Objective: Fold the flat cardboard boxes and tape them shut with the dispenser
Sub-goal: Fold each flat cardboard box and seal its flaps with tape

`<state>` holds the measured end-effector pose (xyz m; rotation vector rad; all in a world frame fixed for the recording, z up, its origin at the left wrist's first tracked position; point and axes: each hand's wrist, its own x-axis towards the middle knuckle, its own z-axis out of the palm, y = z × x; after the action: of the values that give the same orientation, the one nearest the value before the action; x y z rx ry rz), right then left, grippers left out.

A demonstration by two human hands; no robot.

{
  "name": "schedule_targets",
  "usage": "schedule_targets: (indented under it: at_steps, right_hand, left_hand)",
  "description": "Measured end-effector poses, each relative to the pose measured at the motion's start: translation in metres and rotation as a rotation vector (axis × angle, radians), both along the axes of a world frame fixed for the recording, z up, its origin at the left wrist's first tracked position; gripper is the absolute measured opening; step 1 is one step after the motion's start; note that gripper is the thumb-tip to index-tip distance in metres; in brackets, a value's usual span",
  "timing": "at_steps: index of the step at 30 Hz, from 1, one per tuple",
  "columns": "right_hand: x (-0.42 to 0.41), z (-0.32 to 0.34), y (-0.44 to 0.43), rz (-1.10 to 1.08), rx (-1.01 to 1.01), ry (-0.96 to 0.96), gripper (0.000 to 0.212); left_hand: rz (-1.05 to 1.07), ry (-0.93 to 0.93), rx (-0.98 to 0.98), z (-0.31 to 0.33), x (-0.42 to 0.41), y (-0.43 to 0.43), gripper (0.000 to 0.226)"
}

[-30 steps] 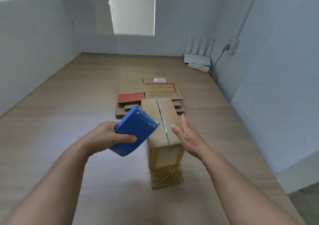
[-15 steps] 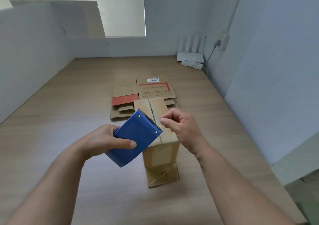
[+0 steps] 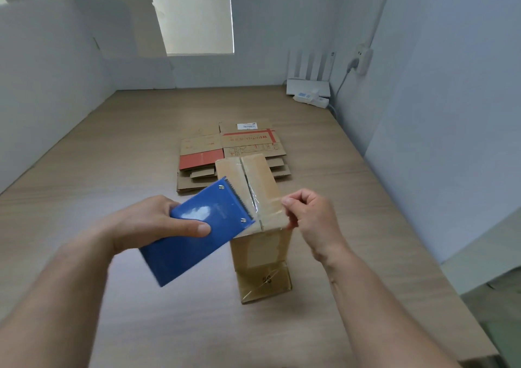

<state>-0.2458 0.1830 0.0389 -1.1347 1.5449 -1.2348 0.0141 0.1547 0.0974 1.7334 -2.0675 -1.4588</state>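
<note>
A folded brown cardboard box (image 3: pixel 262 249) stands upright on the wooden table, its top flaps closed with a seam down the middle. My left hand (image 3: pixel 152 221) grips a blue tape dispenser (image 3: pixel 197 232), whose toothed edge sits over the box's top near the seam. My right hand (image 3: pixel 310 218) pinches the end of a clear tape strip (image 3: pixel 270 212) stretched from the dispenser across the box's near top edge. Behind the box lies a stack of flat cardboard boxes (image 3: pixel 225 150) with red print.
The wooden table (image 3: pixel 112 156) is walled in by white panels on the left and back. A white router (image 3: pixel 308 85) and a power strip (image 3: pixel 311 99) sit at the back right corner. The table's right edge drops off near a pale surface (image 3: pixel 485 257).
My right hand went from lying open on the box top to pinching the tape end and pulling it rightward away from the dispenser. The dispenser stayed in my left hand.
</note>
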Motion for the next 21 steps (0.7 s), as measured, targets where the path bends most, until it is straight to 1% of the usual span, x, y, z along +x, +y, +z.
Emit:
schedule_targets:
  at_steps: [2, 5, 8, 10, 11, 15, 21]
  right_hand:
    - [-0.016, 0.000, 0.001, -0.051, -0.012, -0.004, 0.020]
    - [-0.017, -0.012, 0.006, -0.052, 0.014, 0.026, 0.019]
    - [-0.010, -0.025, 0.009, -0.079, 0.050, 0.063, 0.019]
    - [-0.012, -0.030, 0.007, -0.111, 0.061, 0.059, 0.019]
    - [-0.014, -0.032, 0.007, -0.126, 0.066, 0.049, 0.019]
    - [-0.017, -0.038, 0.006, -0.147, 0.099, 0.046, 0.020]
    - [-0.021, -0.047, 0.001, -0.174, 0.145, 0.032, 0.018]
  left_hand:
    - [0.007, -0.067, 0.001, 0.008, 0.020, -0.001, 0.098]
    - [-0.002, -0.166, 0.030, 0.012, 0.039, -0.004, 0.102]
    - [-0.026, -0.228, 0.052, 0.011, 0.035, -0.008, 0.094]
    - [-0.026, -0.250, 0.064, 0.010, 0.030, -0.010, 0.087]
    - [-0.026, -0.261, 0.069, 0.009, 0.026, -0.011, 0.087]
    - [-0.044, -0.298, 0.086, 0.006, 0.019, -0.017, 0.103]
    - [-0.068, -0.334, 0.117, -0.005, 0.012, -0.027, 0.106]
